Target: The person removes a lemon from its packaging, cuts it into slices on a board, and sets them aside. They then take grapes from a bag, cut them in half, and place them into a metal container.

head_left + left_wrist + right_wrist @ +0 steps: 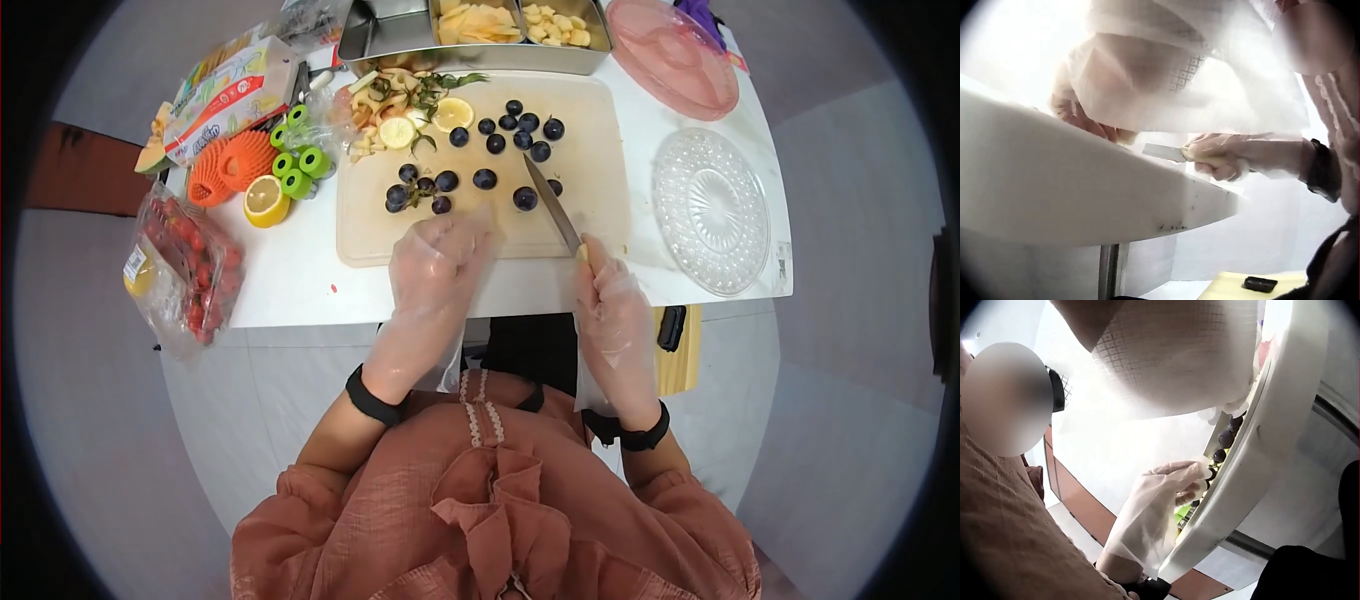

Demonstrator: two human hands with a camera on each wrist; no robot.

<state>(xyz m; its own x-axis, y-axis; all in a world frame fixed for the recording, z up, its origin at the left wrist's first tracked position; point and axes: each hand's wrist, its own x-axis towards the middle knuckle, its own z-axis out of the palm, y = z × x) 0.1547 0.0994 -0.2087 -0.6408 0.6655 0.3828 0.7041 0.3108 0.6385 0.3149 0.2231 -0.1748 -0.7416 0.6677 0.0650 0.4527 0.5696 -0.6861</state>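
Note:
In a clear plastic glove, my right hand [615, 315] grips the pale handle of a knife [552, 205], whose blade points up and left over the cutting board [600, 120]. My left hand [440, 265], also gloved, is at the board's front edge with bent fingers; whether anything is between them cannot be told. Dark grapes [485, 179] lie scattered on the board, several in a cluster just beyond the left hand. In the left wrist view the knife [1165, 152] juts from the right hand [1216, 156]. The right wrist view shows the left hand [1157, 506] beside grapes [1226, 439].
Peelings [375, 95] and lemon slices [397, 132] lie on the board's back left. A metal tray [480, 57] stands behind. At right are a glass plate [712, 210] and pink plate [680, 60]; at left, a half lemon [266, 202], orange netting [245, 160] and bagged tomatoes [200, 270].

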